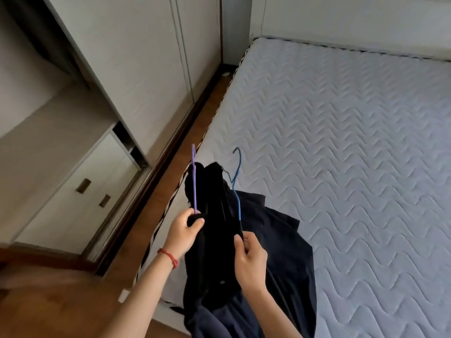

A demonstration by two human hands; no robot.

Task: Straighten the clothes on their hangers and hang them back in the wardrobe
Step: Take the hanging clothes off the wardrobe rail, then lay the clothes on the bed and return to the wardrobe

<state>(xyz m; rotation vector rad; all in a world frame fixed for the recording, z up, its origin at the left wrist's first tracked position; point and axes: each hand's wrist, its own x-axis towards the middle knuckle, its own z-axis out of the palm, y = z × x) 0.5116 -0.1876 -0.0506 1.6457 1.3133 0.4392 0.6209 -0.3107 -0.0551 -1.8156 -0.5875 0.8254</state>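
Note:
A black garment [214, 230] hangs between my two hands above the near corner of the bed. My left hand [184, 231] grips the garment together with the lower end of a purple hanger [194, 181], whose hook points up. My right hand [250, 261] pinches the lower end of a blue hanger [236, 189] at the garment's right side. A dark navy garment [288, 252] drapes to the right and below the black one, partly over the mattress. How the clothes sit on the hangers is hidden by the dark folds.
A bare quilted mattress [341, 142] fills the right side. The white wardrobe [127, 69] runs along the left, with an open section [36, 98] and drawers [83, 189] below. A narrow strip of wooden floor [175, 167] separates them.

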